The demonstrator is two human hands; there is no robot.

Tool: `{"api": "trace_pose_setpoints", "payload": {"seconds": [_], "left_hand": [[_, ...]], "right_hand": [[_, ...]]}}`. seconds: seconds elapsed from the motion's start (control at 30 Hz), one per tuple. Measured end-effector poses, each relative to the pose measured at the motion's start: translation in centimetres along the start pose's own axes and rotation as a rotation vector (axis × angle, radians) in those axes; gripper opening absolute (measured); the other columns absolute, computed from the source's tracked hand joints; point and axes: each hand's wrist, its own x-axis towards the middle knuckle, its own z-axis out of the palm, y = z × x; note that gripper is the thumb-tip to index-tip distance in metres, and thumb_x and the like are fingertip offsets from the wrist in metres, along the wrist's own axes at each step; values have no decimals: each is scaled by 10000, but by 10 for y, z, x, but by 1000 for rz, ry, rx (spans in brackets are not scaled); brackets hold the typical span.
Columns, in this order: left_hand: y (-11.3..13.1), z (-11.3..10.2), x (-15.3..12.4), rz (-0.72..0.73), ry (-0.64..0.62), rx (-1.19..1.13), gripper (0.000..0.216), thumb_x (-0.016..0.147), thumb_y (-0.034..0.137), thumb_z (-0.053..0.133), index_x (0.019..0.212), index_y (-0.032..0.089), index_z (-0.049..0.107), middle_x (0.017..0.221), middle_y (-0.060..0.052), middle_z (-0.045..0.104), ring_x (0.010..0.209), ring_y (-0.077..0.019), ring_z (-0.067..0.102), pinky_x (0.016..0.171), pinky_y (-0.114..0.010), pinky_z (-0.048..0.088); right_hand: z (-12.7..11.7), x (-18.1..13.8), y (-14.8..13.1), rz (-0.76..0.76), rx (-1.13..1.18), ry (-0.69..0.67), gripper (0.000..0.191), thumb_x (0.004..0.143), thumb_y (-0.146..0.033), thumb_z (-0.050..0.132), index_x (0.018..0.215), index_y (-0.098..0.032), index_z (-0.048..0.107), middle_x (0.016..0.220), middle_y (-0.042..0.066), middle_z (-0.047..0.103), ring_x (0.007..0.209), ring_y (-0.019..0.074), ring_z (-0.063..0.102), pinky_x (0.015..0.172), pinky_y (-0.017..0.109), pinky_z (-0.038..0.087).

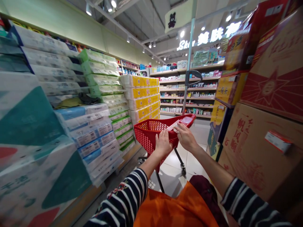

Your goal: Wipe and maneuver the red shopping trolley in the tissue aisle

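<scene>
1. Left hand (pixel 163 143): lies on the near edge of the red shopping cart (pixel 148 135), thumb set apart from the other fingers; whether they curl around the edge, cannot tell
2. Right hand (pixel 186 138): fingers closed over a small white cloth-like piece (pixel 175 127), pressed to the cart's handle (pixel 187 120), just right of the left fingers; exact grip partly hidden
3. Cart: basket opens beyond and to the left of both sets of fingers; wheels stand below them on the pale tiled floor (pixel 197 162)
4. Pole (pixel 192 41): rises behind the right fingers, bearing a pale flag (pixel 182 19) with a dark bear figure
5. Left of the left fingers, apart: stacked blue-and-white packs (pixel 94 138); farther off, green-and-white packs (pixel 101 67) and yellow-and-white packs (pixel 144 100)
6. Right of the right fingers, apart: cardboard box (pixel 255 151) with red lettering, a red box (pixel 276 72) above it
7. Well beyond the fingers: stocked shelves (pixel 174 98) under a lit sign (pixel 208 36)
8. Nearest the wearer: striped sleeves (pixel 127 192), orange garment (pixel 175 209), both below the fingers
</scene>
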Motion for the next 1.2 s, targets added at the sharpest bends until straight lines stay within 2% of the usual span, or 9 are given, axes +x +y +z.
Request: {"api": "trace_pose_setpoints", "payload": {"seconds": [0.17, 0.27, 0.4, 0.57, 0.63, 0.8, 0.9, 1.0, 1.2], "left_hand": [[4, 9, 7, 35, -81, 2, 779, 729, 255, 482, 1426, 112, 165, 1514, -109, 178, 1390, -233, 143, 1110, -541, 125], [18, 11, 9, 30, -77, 24, 752, 743, 272, 476, 1418, 109, 188, 1505, -128, 205, 1387, -238, 154, 1112, -536, 121], [30, 10, 5, 43, -53, 43, 724, 746, 268, 484, 1403, 110, 226, 1486, -143, 252, 1373, -244, 195, 1112, -525, 137], [24, 8, 5, 85, 6, 39, 670, 757, 290, 488, 1373, 110, 298, 1443, -142, 340, 1333, -235, 282, 1120, -500, 124], [18, 7, 9, 79, -6, 19, 678, 764, 324, 484, 1377, 107, 291, 1444, -137, 340, 1332, -230, 284, 1120, -496, 124], [-1, 6, 20, 20, -171, -39, 671, 839, 507, 348, 1413, 183, 223, 1494, -88, 256, 1375, -217, 201, 1099, -526, 155], [-6, 7, 22, 34, -150, -29, 608, 881, 512, 234, 1407, 208, 242, 1480, -84, 292, 1367, -207, 225, 1093, -536, 152], [-1, 7, 21, 33, -145, -16, 600, 885, 472, 258, 1416, 194, 220, 1485, -103, 276, 1367, -220, 224, 1086, -546, 163], [12, 15, 15, 57, -151, 18, 693, 798, 364, 435, 1421, 188, 189, 1500, -90, 239, 1371, -209, 202, 1101, -530, 152]], "right_hand": [[-4, 2, 25, 61, -34, 26, 392, 788, -148, 389, 1075, -159, 656, 1284, 94, 538, 1211, 249, 454, 1042, 429, 360], [-1, 0, 28, 87, -79, 70, 388, 768, -137, 408, 1067, -150, 654, 1307, 99, 516, 1245, 273, 408, 1065, 462, 315], [1, -6, 28, 40, -65, 120, 389, 767, -133, 404, 1067, -141, 652, 1315, 101, 507, 1263, 284, 378, 1073, 479, 300], [-7, -11, 38, -9, 36, 157, 378, 791, -148, 376, 1035, -123, 664, 1260, 121, 547, 1210, 250, 447, 1055, 441, 344], [-10, -13, 41, -1, 63, 163, 380, 793, -149, 372, 1038, -138, 662, 1268, 111, 542, 1216, 247, 442, 1049, 445, 352], [-9, -20, 23, 35, -10, 171, 385, 800, -148, 390, 1094, -147, 638, 1325, 105, 491, 1263, 273, 373, 1059, 467, 326], [0, -23, -2, -3, -96, 123, 367, 823, -162, 400, 1113, -136, 625, 1339, 112, 477, 1296, 285, 316, 1082, 473, 271], [7, -24, -16, -32, -157, 86, 360, 841, -171, 395, 1125, -139, 615, 1337, 115, 481, 1296, 291, 310, 1075, 492, 253], [-6, -27, 7, -116, -214, 152, 351, 804, -129, 424, 1079, -112, 640, 1273, 124, 538, 1236, 274, 380, 1039, 448, 320]]}}
